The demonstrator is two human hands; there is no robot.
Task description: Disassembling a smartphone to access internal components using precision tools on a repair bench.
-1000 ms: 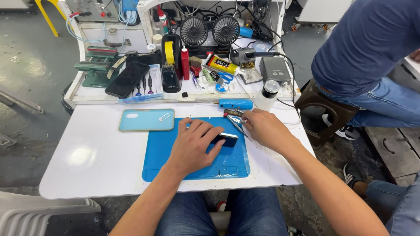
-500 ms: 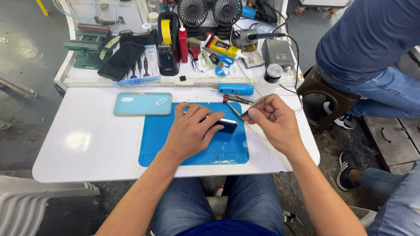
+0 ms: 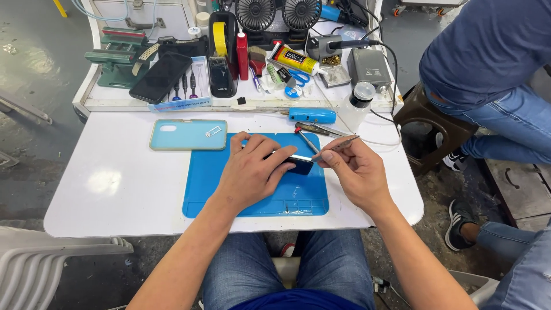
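1. Your left hand [image 3: 249,172] lies palm down over a dark phone [image 3: 297,163] at the centre of the frame, with the fingers [image 3: 275,158] curled over its top and pressing it onto the blue mat [image 3: 258,198].
2. Only the right end of the phone shows past your fingertips; the rest is hidden under the hand.
3. Your right hand [image 3: 356,175], just right of centre, has its fingers closed on a pair of metal tweezers [image 3: 336,147], pinched between thumb and forefinger.
4. The tweezers slant from upper right down to lower left, with the tip at the phone's exposed end; you cannot tell whether it touches.
5. The mat lies on the white tabletop [image 3: 115,183], which fills the middle of the frame.
6. Left of your left hand, near the mat's upper left corner, a light blue phone case [image 3: 181,135] lies flat with a small white card [image 3: 213,131] on it.
7. Above the mat, a red-handled screwdriver [image 3: 304,136] and a blue tool [image 3: 311,116] lie near the tabletop's far edge.
8. A clear bottle [image 3: 357,104] with a dark cap stands right of the blue tool.
9. The tray in the upper part of the frame holds a black phone [image 3: 160,77], a yellow tape roll [image 3: 220,39], a glue tube [image 3: 294,59] and two small fans [image 3: 278,12].
10. Another person in jeans [image 3: 511,123] sits on a brown stool [image 3: 422,123] at the upper right.
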